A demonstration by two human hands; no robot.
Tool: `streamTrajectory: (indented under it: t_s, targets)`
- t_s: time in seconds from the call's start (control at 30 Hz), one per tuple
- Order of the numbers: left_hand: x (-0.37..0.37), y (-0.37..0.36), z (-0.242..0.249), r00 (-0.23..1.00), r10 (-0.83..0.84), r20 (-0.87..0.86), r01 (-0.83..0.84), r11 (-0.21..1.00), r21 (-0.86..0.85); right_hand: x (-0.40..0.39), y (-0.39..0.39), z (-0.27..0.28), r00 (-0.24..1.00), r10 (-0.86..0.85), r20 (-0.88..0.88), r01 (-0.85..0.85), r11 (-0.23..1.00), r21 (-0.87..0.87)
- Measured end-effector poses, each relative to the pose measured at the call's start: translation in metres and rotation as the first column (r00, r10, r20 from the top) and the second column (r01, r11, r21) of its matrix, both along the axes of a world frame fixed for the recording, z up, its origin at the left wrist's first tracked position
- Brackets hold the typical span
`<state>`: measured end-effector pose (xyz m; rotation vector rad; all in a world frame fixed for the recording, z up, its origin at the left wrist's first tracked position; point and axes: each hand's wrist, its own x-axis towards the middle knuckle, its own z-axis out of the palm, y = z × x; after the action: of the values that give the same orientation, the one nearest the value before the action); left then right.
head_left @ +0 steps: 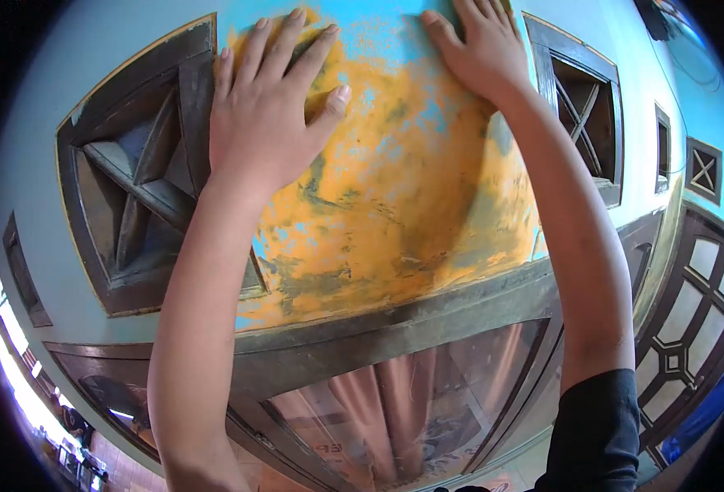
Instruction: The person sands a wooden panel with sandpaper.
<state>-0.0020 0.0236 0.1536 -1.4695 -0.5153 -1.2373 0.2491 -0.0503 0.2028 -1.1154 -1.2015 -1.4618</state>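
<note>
Both arms reach up to a wall patch (395, 180) where orange shows through worn light-blue paint, with dark smudges across it. My left hand (267, 111) lies flat on the patch's left side, its fingers spread and nothing in it. Higher up at the right edge, my right hand (485, 49) rests with thumb and fingers apart; its fingertips run out of the top of the view. A dark wooden vent frame with crossed slats (136, 184) sits left of my left hand. Another crossed vent frame (583, 119) stands just right of my right hand.
Below the patch runs a dark wooden beam (395, 316) above a glass pane (403, 402) with pinkish curtains behind it. A panelled door (686, 320) stands at the right. Bright openings and cluttered objects (75, 459) appear at the lower left.
</note>
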Motion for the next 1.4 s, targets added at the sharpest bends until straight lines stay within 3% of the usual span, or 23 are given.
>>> streamTrajectory:
  t_s: [0.07,0.13,0.2,0.3,0.4,0.53,0.63,0.73,0.83,0.87,0.93,1.0,1.07,1.13,1.23,1.27,1.33,1.4]
  targets:
    - [0.001,-0.001,-0.001,1.0,-0.007,0.006,0.007,1.0,-0.014,-0.003,0.014,-0.012,0.975,-0.045,0.216,0.031,0.997,0.066]
    - [0.001,-0.002,0.0,1.0,-0.019,0.006,0.019,1.0,-0.013,-0.025,0.002,-0.049,0.916,-0.006,0.402,0.043,0.996,-0.083]
    - [0.0,-0.001,0.0,1.0,-0.014,0.011,0.014,1.0,-0.013,-0.007,0.0,-0.039,0.908,-0.049,0.417,0.09,0.993,-0.079]
    - [0.001,-0.001,-0.001,1.0,0.006,0.015,-0.006,1.0,-0.019,-0.004,-0.03,-0.002,0.992,-0.042,-0.117,0.017,0.978,-0.207]
    - [0.002,-0.001,0.002,1.0,-0.006,0.019,0.007,1.0,-0.023,0.004,-0.002,0.02,0.993,-0.077,-0.088,0.073,0.996,-0.055]
    - [-0.001,0.003,0.017,1.0,0.007,-0.001,-0.007,0.999,0.049,-0.037,0.015,0.006,0.915,-0.056,0.4,0.086,0.995,-0.058]
    - [-0.003,0.004,0.027,1.0,0.026,-0.015,-0.026,0.999,0.031,-0.01,0.006,0.02,0.918,-0.007,0.397,0.074,0.985,-0.154]
    - [-0.001,0.008,0.034,0.998,0.058,-0.012,-0.057,0.998,0.041,0.016,-0.011,0.039,0.995,0.027,-0.094,-0.036,0.995,-0.088]
    - [0.002,0.003,0.051,0.999,0.043,-0.019,-0.041,0.996,0.082,-0.003,0.002,0.026,0.999,-0.026,-0.029,0.023,0.996,-0.088]
    - [0.005,-0.005,0.05,0.998,0.062,0.014,-0.061,0.998,-0.014,-0.008,0.013,0.016,0.986,-0.041,0.163,0.047,0.998,-0.036]
    - [0.016,-0.037,0.047,0.993,0.098,0.06,-0.087,0.983,-0.165,-0.013,0.01,-0.005,0.94,0.001,0.343,0.043,0.992,-0.12]
    - [0.015,-0.036,0.053,0.992,0.117,0.057,-0.1,0.966,-0.238,-0.003,-0.006,-0.001,0.956,-0.046,0.291,0.093,0.985,-0.149]
    - [0.015,-0.035,0.053,0.991,0.121,0.06,-0.102,0.963,-0.25,0.018,-0.005,0.015,0.999,0.036,0.004,-0.035,0.996,-0.082]
    - [0.018,-0.043,0.045,0.988,0.131,0.087,-0.107,0.966,-0.236,0.008,-0.015,0.012,0.989,0.025,-0.149,-0.033,0.998,-0.055]
    - [0.011,-0.013,0.059,0.988,0.131,0.085,-0.117,0.981,-0.152,-0.031,-0.013,-0.004,0.994,0.058,-0.094,-0.065,0.995,-0.075]
    - [0.009,-0.01,0.061,0.99,0.106,0.096,-0.088,0.982,-0.169,-0.015,0.031,0.003,0.971,-0.107,0.212,0.061,0.976,0.211]
    - [0.009,-0.01,0.061,0.992,0.049,0.118,-0.023,0.978,-0.208,-0.044,0.027,-0.03,0.914,0.139,0.381,-0.168,0.985,0.042]
    - [0.007,-0.009,0.057,0.994,0.039,0.103,-0.019,0.981,-0.194,-0.039,0.021,-0.041,0.835,0.231,0.499,-0.229,0.971,-0.067]
